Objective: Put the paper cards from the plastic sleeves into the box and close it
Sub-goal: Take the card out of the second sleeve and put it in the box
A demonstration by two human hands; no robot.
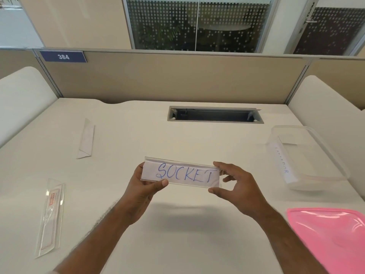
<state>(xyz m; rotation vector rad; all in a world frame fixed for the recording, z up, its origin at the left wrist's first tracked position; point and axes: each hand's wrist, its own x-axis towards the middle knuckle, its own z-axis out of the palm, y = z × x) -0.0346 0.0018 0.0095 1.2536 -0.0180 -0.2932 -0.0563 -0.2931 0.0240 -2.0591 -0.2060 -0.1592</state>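
Note:
I hold a clear plastic sleeve [180, 174] above the middle of the white table, with a white paper card inside reading "SOCKET" in blue ink. My left hand [146, 186] pinches its left end and my right hand [235, 184] pinches its right end between thumb and fingers. A clear plastic box [308, 157] stands open at the right with one lettered card leaning inside it. Its pink lid [331, 234] lies flat at the near right. Another clear sleeve [86, 139] with a white card lies at the far left.
A clear sleeve with a red-printed insert [50, 216] lies at the near left. A grey cable slot [215, 114] is cut into the table's far middle. A beige partition [177, 76] with the sign 384 closes the back, and white side panels flank the desk.

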